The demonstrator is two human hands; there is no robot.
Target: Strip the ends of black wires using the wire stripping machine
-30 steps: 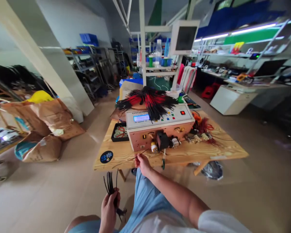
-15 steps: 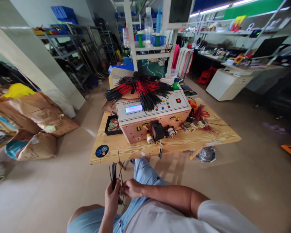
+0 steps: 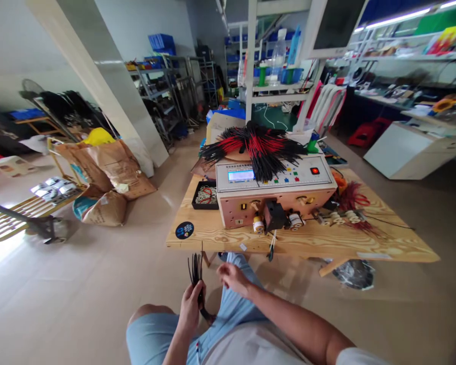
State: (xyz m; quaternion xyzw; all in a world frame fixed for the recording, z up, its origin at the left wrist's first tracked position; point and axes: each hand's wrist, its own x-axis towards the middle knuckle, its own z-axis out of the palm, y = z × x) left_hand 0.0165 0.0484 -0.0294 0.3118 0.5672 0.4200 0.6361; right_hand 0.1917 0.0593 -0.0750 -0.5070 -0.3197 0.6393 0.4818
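Observation:
My left hand [image 3: 191, 306] is closed around a bundle of thin black wires [image 3: 195, 268]. The upper wire ends fan out above the fist, one reaching higher than the others, and the lower ends hang by my thigh. To the right of the bundle, apart from it, is my right hand [image 3: 233, 279]. Its fingers are curled in, and no wire shows in them. In front of me a wire-processing machine [image 3: 277, 197] with a lit display stands on the wooden table [image 3: 220, 241]. A large pile of black and red wires [image 3: 256, 147] lies across its top.
A black tray [image 3: 205, 196] of light and red wires sits left of the machine. Scissors [image 3: 271, 252] hang at the table's front edge. Reddish wires [image 3: 355, 203] lie at the right. Brown sacks [image 3: 117, 172] stand on the floor at left, beside a pillar [image 3: 110, 76].
My right hand has let go of the wires and moved right, away from the bundle. My left hand still grips it. The view has turned left, so the scene sits farther right.

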